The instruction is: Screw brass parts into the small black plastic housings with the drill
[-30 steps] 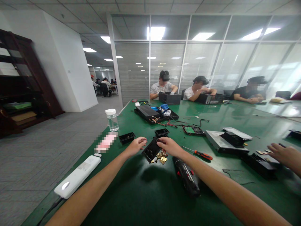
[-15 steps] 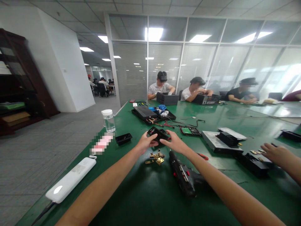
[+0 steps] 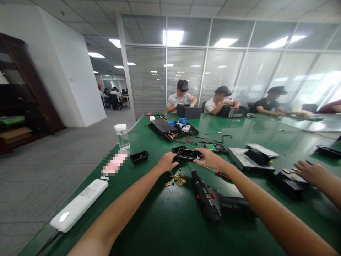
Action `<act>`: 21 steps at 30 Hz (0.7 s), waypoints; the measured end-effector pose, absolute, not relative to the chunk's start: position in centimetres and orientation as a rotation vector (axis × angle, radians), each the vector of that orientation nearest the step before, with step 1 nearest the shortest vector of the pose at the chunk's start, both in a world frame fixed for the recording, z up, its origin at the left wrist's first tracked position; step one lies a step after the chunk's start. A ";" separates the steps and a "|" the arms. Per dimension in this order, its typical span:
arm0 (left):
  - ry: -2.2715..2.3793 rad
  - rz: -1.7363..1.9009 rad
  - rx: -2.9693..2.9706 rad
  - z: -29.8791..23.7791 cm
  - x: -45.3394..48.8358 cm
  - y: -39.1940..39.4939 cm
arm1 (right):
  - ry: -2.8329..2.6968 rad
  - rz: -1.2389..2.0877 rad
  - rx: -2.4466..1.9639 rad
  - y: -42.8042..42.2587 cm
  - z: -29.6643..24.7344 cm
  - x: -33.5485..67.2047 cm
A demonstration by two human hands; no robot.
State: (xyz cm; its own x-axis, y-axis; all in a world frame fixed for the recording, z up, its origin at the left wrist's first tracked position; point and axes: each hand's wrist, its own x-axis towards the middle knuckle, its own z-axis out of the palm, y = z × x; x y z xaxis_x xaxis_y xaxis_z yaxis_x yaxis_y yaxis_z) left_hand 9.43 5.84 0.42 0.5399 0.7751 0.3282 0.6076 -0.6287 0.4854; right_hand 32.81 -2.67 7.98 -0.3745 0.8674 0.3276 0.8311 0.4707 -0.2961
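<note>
A black, open-topped plastic box (image 3: pixel 188 154) is held level over the green table, facing up. My right hand (image 3: pixel 209 158) is closed around its right end, thumb at the front and fingers on the rim. My left hand (image 3: pixel 167 163) is closed at the left end. Another black piece (image 3: pixel 179 148) shows just behind the box; whether the two touch I cannot tell. Small brass-coloured metal plates (image 3: pixel 179 180) lie in a loose pile below my hands. A black power screwdriver (image 3: pixel 206 197) rests under my right forearm, its bit pointing at the box.
A screwdriver with a red and black handle (image 3: pixel 222 174) lies beyond my right wrist. To the left are a black tray (image 3: pixel 140 157), a bottle (image 3: pixel 123 137) and a white power strip (image 3: pixel 80 204). A co-worker's hand (image 3: pixel 310 172) is at the right, near another black box (image 3: pixel 286 185).
The black box has turned from tilted to level, showing its open top, and my hands have moved apart to its ends. A second black piece now shows behind it.
</note>
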 end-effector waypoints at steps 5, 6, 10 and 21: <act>1.216 0.715 2.461 0.4 10.4 7.9 | -2.519 0.198 -1.309 -1.3 7.2 32.1; 1.227 0.724 2.456 0.6 10.3 8.3 | -2.548 0.201 -1.303 -0.9 6.8 31.6; 1.270 0.772 2.438 1.5 8.2 9.4 | -2.576 0.181 -1.368 1.7 5.2 29.7; 1.864 0.494 2.284 4.9 -5.6 6.0 | -2.535 0.054 -1.584 0.0 4.8 28.8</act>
